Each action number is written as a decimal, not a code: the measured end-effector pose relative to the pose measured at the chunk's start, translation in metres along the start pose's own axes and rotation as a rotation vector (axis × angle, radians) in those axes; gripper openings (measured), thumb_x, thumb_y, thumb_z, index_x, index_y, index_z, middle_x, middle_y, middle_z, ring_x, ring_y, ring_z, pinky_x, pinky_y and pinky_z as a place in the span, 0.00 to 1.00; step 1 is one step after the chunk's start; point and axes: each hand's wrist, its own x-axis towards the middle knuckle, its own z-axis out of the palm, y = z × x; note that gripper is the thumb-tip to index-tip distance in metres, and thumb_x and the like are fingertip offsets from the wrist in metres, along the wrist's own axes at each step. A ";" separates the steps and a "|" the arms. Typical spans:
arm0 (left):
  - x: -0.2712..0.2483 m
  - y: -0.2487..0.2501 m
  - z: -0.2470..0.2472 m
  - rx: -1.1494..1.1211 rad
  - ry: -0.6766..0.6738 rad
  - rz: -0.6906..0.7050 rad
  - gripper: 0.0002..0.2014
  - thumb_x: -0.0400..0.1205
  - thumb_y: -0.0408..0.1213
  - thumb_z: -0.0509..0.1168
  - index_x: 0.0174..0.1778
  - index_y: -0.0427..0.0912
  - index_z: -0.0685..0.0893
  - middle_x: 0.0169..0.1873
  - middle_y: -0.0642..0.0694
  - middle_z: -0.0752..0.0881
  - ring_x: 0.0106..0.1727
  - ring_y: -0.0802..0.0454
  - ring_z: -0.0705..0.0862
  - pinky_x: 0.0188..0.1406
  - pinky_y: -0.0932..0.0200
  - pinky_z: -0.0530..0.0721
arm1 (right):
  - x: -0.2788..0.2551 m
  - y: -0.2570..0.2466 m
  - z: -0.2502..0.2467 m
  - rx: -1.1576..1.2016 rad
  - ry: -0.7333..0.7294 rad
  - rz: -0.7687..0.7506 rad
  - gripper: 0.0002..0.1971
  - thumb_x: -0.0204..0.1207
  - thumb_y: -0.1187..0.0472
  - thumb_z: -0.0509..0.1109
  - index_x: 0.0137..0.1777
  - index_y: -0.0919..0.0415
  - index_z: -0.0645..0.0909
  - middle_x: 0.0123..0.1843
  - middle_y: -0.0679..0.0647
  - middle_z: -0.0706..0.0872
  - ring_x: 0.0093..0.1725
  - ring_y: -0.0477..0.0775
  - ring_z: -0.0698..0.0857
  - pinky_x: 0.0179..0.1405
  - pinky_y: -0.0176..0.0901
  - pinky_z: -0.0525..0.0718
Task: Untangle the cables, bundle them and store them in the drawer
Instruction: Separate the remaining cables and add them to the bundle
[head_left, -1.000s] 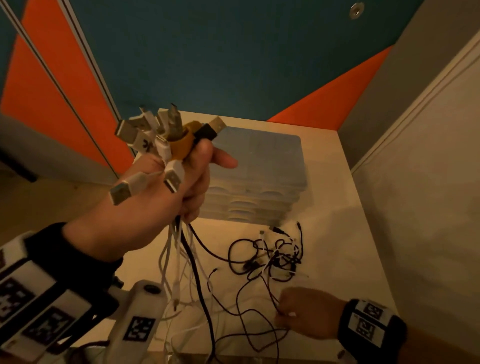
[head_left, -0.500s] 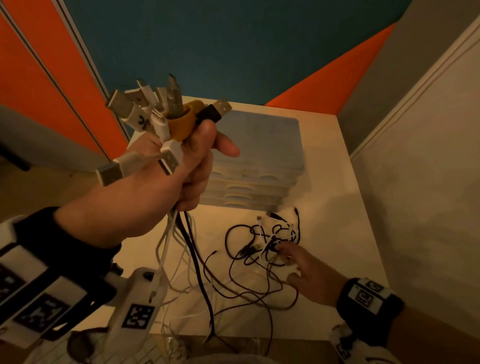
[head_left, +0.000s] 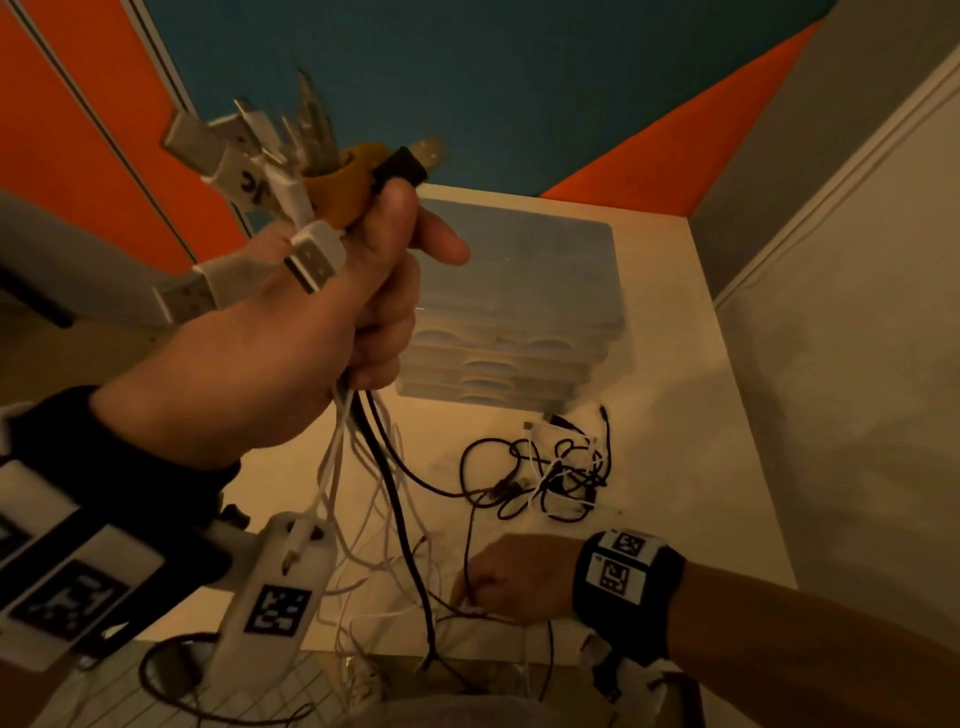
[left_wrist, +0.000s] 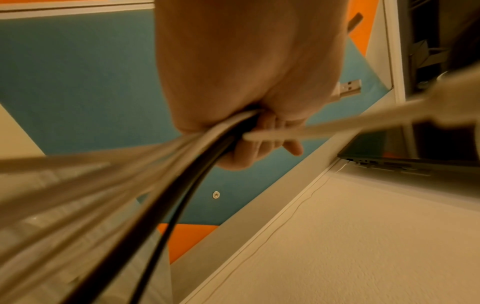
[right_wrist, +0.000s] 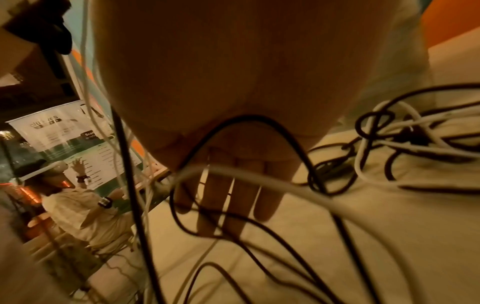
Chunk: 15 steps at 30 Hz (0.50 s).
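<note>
Your left hand (head_left: 291, 364) grips one bunch of cables (head_left: 363, 467) raised above the table (head_left: 701, 415) — roughly eight plugs (head_left: 270, 161) fan out on top, exact count unclear. Your right hand (head_left: 514, 577) lies among loose cables at the near edge — fingers (right_wrist: 233, 197) straight. One tangle (head_left: 550, 478) lies before one drawer unit (head_left: 519, 291).

- teal wall panel (head_left: 467, 78) with orange sections (head_left: 675, 150) behind the table (head_left: 701, 415)
- laptop (left_wrist: 405, 162), seen from the left wrist
- seated person (right_wrist: 78, 203) before a printed banner (right_wrist: 59, 131), seen from the right wrist
</note>
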 end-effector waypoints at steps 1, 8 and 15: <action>0.000 0.001 -0.002 -0.009 0.014 -0.002 0.17 0.76 0.62 0.60 0.41 0.53 0.83 0.22 0.53 0.62 0.18 0.59 0.59 0.18 0.63 0.62 | -0.001 0.000 0.004 -0.004 -0.053 0.010 0.17 0.84 0.58 0.55 0.64 0.61 0.81 0.65 0.59 0.83 0.62 0.59 0.80 0.65 0.51 0.77; -0.001 0.005 -0.003 -0.109 0.055 -0.045 0.18 0.76 0.63 0.59 0.35 0.55 0.84 0.23 0.50 0.56 0.18 0.58 0.56 0.17 0.64 0.61 | -0.012 0.024 0.036 0.120 -0.320 0.164 0.13 0.83 0.59 0.57 0.44 0.64 0.81 0.34 0.52 0.76 0.31 0.49 0.72 0.34 0.40 0.71; -0.010 -0.012 0.022 -0.166 -0.170 -0.080 0.16 0.80 0.60 0.63 0.39 0.53 0.86 0.22 0.52 0.61 0.18 0.59 0.59 0.18 0.65 0.63 | -0.033 0.060 0.038 0.339 0.304 0.251 0.13 0.86 0.49 0.57 0.62 0.46 0.82 0.58 0.46 0.86 0.51 0.46 0.82 0.55 0.42 0.80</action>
